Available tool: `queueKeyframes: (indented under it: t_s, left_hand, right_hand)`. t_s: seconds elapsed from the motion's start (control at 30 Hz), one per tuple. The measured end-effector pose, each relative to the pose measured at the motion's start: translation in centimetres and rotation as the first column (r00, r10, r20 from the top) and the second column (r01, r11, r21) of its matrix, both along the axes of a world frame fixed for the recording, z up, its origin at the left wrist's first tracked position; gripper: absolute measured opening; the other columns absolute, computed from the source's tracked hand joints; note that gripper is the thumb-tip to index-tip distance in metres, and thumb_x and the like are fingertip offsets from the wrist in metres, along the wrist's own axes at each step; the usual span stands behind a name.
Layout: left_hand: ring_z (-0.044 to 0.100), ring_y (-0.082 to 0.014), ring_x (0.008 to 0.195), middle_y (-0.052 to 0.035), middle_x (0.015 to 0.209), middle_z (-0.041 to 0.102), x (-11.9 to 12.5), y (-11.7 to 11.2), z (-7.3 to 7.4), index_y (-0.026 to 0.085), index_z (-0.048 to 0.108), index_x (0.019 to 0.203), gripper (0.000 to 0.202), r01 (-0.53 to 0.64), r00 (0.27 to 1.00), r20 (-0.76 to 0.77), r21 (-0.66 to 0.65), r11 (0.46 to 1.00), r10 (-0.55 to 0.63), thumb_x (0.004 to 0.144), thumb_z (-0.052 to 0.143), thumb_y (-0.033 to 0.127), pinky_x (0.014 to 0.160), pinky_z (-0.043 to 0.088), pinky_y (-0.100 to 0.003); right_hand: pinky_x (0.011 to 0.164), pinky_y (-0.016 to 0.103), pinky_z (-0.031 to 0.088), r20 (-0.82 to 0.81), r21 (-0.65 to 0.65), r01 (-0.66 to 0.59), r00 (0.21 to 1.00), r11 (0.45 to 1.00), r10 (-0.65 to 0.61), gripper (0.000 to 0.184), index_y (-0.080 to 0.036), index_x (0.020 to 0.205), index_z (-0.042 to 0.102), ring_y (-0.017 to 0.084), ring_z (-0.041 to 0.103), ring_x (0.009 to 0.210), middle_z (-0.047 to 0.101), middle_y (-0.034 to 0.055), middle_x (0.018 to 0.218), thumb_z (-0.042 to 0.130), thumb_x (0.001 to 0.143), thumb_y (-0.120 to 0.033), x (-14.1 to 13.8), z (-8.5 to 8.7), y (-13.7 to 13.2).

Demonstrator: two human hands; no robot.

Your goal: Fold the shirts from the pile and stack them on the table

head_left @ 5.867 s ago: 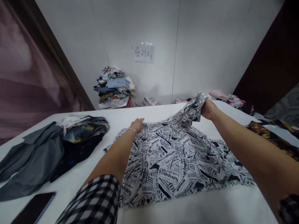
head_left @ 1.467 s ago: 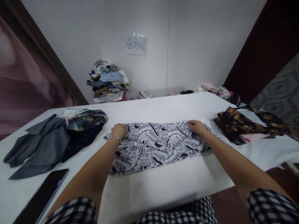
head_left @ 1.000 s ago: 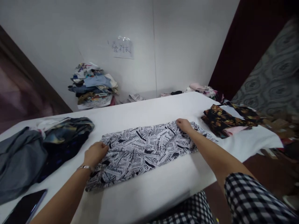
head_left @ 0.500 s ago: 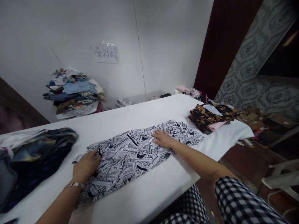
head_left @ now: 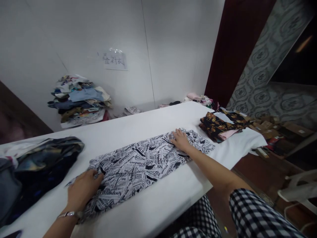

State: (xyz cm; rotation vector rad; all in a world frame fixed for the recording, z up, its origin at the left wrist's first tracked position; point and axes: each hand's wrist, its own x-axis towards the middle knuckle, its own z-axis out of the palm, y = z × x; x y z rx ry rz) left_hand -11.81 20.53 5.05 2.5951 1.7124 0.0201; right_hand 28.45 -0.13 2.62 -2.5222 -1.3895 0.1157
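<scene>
A black-and-white newspaper-print shirt [head_left: 148,162] lies in a long folded strip across the white table, slanting up to the right. At its left end is my left hand [head_left: 85,186], fingers curled and closed on the cloth, with a metal band on the wrist. Some fabric sticks out beyond that hand. My right hand [head_left: 181,141] rests palm down on the shirt towards its right end, fingers spread and flat. Small creases show in the cloth near both hands.
Dark clothes [head_left: 47,172] are heaped at the table's left. A folded brown-and-black patterned garment [head_left: 215,125] lies at the right end of the white table [head_left: 138,129]. A tall clothes pile [head_left: 81,99] stands by the wall beneath a paper sign [head_left: 115,60]. Boxes [head_left: 294,129] sit at far right.
My right hand has slid right along the shirt. My left hand has moved left and nearer to me, drawing the shirt's left end with it. The strip looks straighter and flatter.
</scene>
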Motion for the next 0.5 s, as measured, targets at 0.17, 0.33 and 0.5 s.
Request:
queueKeyframes:
  t_s: [0.17,0.33,0.5]
  left_hand:
    - [0.063,-0.032,0.095,-0.0092,0.097,0.071,-0.3,0.5,-0.9,0.024,0.056,0.073,0.03,-0.005,1.0,0.015,0.016,1.0,0.005,0.08,0.038,0.047,0.074,0.046,-0.041]
    - [0.062,-0.0321,0.095,-0.0099,0.09,0.07,0.0,0.2,-0.9,0.024,0.054,0.069,0.024,-0.01,0.999,0.05,0.023,1.0,0.009,0.078,0.04,0.042,0.071,0.045,-0.041]
    - [0.062,-0.0313,0.097,-0.0121,0.095,0.069,0.0,0.2,-1.1,0.024,0.054,0.07,0.024,-0.002,0.998,0.068,0.025,1.0,0.001,0.079,0.041,0.041,0.072,0.046,-0.04]
  right_hand:
    - [0.117,0.047,0.012,-0.024,-0.08,-0.057,0.998,0.995,0.056,0.068,-0.018,0.151,0.03,0.031,0.01,0.148,0.016,0.0124,0.16,0.034,0.095,-0.056,0.8,-0.4,0.6]
    - [0.117,0.049,0.009,-0.096,-0.174,-0.233,0.971,0.957,0.219,0.067,-0.027,0.15,0.033,0.03,0.007,0.148,0.013,0.0079,0.161,0.029,0.094,-0.062,0.3,-1.2,1.1]
    - [0.117,0.049,0.01,-0.068,-0.097,-0.161,0.986,0.982,0.154,0.068,-0.023,0.151,0.031,0.03,0.008,0.148,0.015,0.0112,0.161,0.027,0.094,-0.061,0.8,-0.8,1.2]
